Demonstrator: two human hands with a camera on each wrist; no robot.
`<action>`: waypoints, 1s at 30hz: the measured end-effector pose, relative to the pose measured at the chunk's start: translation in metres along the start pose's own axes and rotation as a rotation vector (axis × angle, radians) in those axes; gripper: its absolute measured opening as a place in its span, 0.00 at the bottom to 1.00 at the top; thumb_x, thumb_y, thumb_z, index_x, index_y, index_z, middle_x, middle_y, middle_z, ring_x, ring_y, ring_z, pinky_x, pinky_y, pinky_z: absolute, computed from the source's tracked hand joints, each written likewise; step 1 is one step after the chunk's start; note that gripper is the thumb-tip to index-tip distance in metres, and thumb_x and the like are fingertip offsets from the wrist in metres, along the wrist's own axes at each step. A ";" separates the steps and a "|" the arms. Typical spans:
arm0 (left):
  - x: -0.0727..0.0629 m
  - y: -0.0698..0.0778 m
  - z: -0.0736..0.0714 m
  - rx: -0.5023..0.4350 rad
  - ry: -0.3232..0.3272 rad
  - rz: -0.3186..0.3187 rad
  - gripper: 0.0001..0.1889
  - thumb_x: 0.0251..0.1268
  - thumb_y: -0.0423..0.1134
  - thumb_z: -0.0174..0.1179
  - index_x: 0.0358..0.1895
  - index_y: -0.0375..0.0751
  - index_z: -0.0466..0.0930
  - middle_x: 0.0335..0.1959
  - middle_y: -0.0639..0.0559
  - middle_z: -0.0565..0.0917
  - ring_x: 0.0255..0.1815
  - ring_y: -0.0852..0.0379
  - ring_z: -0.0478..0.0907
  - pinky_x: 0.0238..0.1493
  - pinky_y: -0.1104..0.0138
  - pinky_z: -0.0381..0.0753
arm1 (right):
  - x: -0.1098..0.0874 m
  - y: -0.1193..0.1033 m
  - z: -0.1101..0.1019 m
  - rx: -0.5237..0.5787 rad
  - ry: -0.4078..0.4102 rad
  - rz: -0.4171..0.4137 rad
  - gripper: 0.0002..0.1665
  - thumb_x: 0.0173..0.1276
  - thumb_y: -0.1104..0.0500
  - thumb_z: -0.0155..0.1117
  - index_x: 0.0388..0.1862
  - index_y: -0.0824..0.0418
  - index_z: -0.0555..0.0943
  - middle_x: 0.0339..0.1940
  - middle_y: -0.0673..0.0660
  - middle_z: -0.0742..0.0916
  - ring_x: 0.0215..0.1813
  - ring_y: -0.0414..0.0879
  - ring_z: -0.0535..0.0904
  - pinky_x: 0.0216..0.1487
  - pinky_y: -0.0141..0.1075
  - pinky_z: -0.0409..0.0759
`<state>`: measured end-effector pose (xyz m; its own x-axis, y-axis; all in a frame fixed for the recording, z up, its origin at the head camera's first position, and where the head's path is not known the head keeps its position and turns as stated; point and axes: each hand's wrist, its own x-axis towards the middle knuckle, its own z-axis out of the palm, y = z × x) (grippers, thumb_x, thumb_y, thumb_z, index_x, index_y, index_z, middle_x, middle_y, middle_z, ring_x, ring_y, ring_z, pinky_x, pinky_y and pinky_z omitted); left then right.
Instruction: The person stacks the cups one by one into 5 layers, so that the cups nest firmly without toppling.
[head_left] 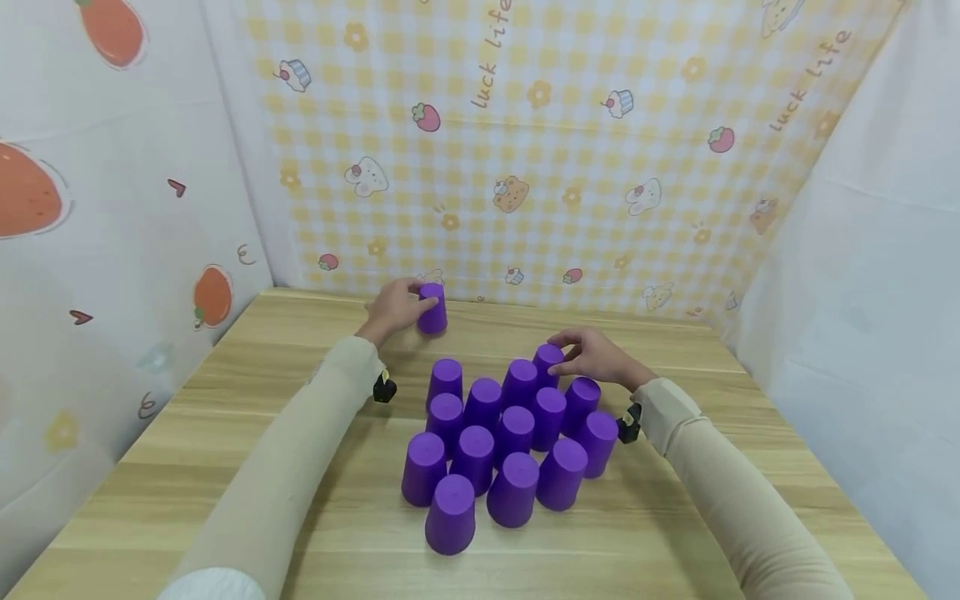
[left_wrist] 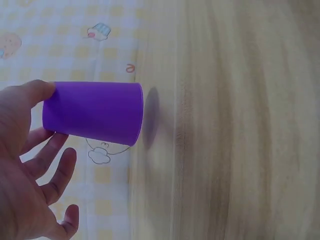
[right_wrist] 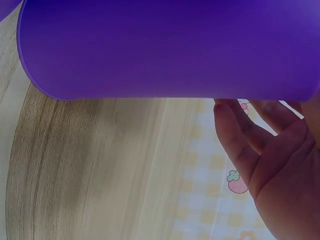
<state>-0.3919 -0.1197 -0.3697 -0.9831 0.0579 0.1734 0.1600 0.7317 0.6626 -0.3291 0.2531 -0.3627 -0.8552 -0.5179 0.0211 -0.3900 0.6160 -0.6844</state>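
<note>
Pinching a purple cup between thumb and fingers, the left hand (head_left: 396, 307) reaches to the far edge of the tabletop (head_left: 360, 533). That lone cup (head_left: 435, 321) is upside down, near the checked cloth (head_left: 480, 167) and well apart from the other cups. In the left wrist view its rim is just beside a dark shadow on the wood, and the lower fingers of the hand are loosely bent, clear of the cup; whether the rim touches the tabletop I cannot tell.

The right hand (head_left: 596, 357) pinches the rear cup (head_left: 548, 357) of the group, thumb on the near side and forefinger on the far side. In the right wrist view a large purple surface hides some of its fingertips.

Thirteen more cups (head_left: 450, 517) stand upside down in front of it, in close, slanting rows, some too close to tell whether they touch.

Both sleeves (head_left: 277, 467) are beige, with a small black device (head_left: 385, 387) at each wrist. White cloth (head_left: 862, 208) hangs at the right.
</note>
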 end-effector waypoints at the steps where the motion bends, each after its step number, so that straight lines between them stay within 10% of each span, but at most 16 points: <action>1: 0.001 -0.002 0.000 -0.004 0.002 -0.014 0.30 0.66 0.56 0.62 0.66 0.43 0.74 0.62 0.45 0.80 0.64 0.39 0.73 0.63 0.25 0.44 | 0.000 0.000 0.000 0.000 0.000 0.005 0.34 0.58 0.60 0.77 0.62 0.69 0.77 0.56 0.65 0.84 0.48 0.56 0.86 0.49 0.45 0.84; 13: 0.006 -0.012 0.008 -0.034 -0.009 -0.046 0.26 0.67 0.52 0.62 0.62 0.42 0.77 0.62 0.43 0.79 0.65 0.37 0.72 0.63 0.24 0.44 | 0.001 0.003 -0.002 0.034 -0.014 0.043 0.27 0.60 0.61 0.76 0.56 0.65 0.78 0.55 0.64 0.84 0.50 0.58 0.85 0.38 0.42 0.85; 30: -0.001 -0.013 0.008 0.027 0.009 -0.086 0.25 0.66 0.54 0.63 0.60 0.44 0.78 0.60 0.47 0.81 0.66 0.39 0.71 0.64 0.25 0.42 | 0.036 -0.040 -0.008 -0.231 0.161 0.079 0.28 0.60 0.51 0.75 0.51 0.68 0.81 0.47 0.64 0.87 0.55 0.61 0.81 0.54 0.52 0.79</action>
<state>-0.3942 -0.1241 -0.3843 -0.9924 -0.0118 0.1228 0.0722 0.7518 0.6554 -0.3471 0.2141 -0.3284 -0.9218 -0.3739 0.1023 -0.3719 0.7788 -0.5052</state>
